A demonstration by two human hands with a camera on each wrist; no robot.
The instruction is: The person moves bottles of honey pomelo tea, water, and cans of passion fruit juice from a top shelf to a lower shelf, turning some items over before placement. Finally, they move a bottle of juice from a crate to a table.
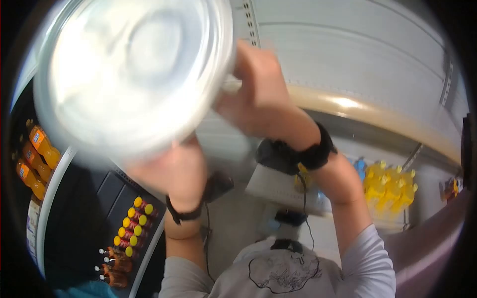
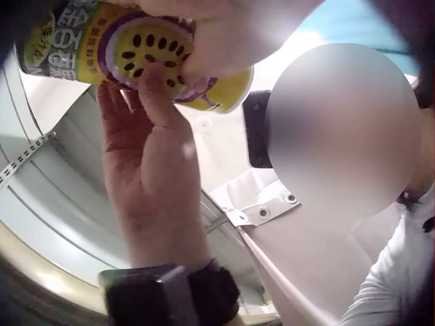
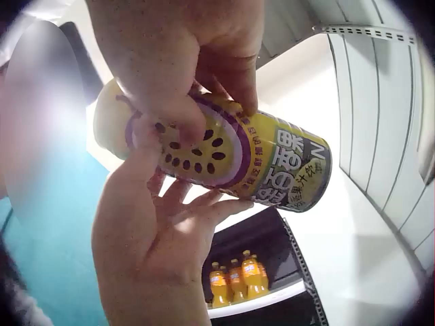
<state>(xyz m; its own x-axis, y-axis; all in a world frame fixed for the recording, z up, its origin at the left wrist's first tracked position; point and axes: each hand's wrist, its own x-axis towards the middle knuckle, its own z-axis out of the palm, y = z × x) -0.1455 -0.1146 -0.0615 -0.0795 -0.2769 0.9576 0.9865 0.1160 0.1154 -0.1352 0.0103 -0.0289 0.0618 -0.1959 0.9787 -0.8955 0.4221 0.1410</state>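
Observation:
A yellow passion fruit juice container (image 3: 272, 159) is gripped by both hands, well up in front of the head. Its printed label, with a dark-seeded fruit half, shows in both wrist views. In the head view its round translucent end (image 1: 134, 84) looms very large and blurred. My left hand (image 1: 184, 171) holds it from below and to the left, the thumb lying on the label. My right hand (image 1: 261, 82) grips the opposite side; in the right wrist view its thumb presses the label. The container lies tilted, nearly sideways, in the wrist views.
Orange soda bottles (image 1: 42, 146) stand on a rack at left. Below are small yellow-capped bottles (image 1: 133, 226) and brown drink bottles (image 1: 115, 268). A white shelf unit with a pale front edge (image 1: 348, 102) spans the right, with yellow bottles (image 1: 390, 186) beneath. Cables (image 1: 208, 248) hang near the arms.

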